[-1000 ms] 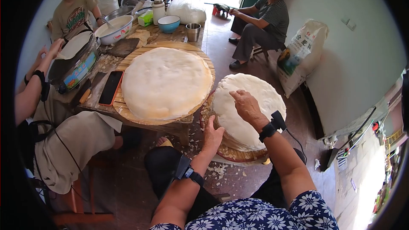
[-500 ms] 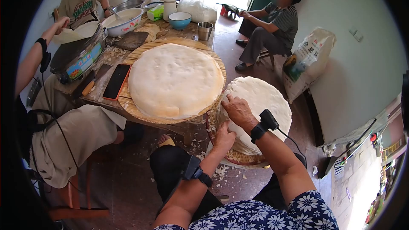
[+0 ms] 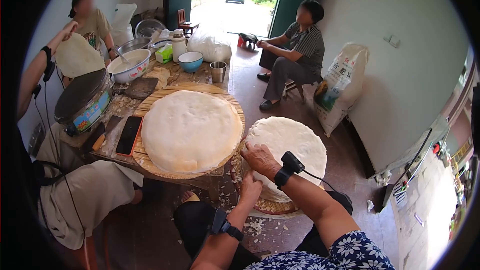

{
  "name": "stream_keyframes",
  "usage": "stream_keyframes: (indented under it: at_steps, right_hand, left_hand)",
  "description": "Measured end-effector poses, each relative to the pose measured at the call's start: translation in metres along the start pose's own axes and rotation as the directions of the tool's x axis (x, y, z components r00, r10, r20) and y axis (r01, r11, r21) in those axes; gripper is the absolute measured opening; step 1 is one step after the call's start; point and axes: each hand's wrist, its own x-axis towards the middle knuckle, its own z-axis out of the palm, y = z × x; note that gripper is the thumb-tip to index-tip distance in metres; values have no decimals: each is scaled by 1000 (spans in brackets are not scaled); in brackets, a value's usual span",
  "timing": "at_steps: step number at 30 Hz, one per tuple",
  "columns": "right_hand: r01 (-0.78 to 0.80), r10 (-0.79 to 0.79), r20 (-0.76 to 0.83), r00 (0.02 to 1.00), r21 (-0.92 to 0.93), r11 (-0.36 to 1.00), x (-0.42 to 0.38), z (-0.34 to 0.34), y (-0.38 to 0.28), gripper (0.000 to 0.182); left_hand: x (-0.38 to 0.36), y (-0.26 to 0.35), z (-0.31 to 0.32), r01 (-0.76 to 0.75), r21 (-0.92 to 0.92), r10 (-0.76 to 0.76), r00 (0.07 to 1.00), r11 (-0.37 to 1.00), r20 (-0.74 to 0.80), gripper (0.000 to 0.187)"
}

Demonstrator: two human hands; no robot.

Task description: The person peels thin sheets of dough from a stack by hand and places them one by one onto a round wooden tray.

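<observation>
A tall stack of thin round flatbreads (image 3: 295,145) sits on a round woven mat low in front of me. My right hand (image 3: 262,160) lies at the stack's left edge, its fingers bent over the rim and closed on the flatbread there. Just below, my left hand (image 3: 250,189) is closed at the same edge, with its fingertips partly hidden against the side of the stack. Straps with small devices are on both my wrists. To the left, a second pile of flatbreads (image 3: 190,131) rests on a slatted round tray (image 3: 227,101) on the table.
A co-worker's hand at left holds up a thin flatbread (image 3: 80,56) above a round griddle (image 3: 82,95). On the table are a phone (image 3: 129,135), a knife (image 3: 102,137), a batter basin (image 3: 131,70), a blue bowl (image 3: 190,61) and a metal cup (image 3: 218,71). A sack (image 3: 342,87) stands near a seated person.
My view has tilted upward, so the scene sits lower. The co-worker's flatbread has risen from the griddle and hangs upright. My hands stay at the stack's left edge with little shift.
</observation>
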Motion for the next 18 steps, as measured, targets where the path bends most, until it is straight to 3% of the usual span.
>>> stream_keyframes:
  at_steps: [14,16,18]
  right_hand:
    - [-4,4,-45,999,3,1000,0,9,0,17]
    - [-51,50,74,996,19,998,2,6,-2,22]
    - [-46,43,70,997,41,998,1,3,-1,22]
  left_hand:
    - [0,-1,-4,0,57,-2,1000,998,30,46]
    - [2,-6,-2,-24,85,22,1000,996,18,45]
    - [3,-10,-1,-24,79,23,1000,997,15,45]
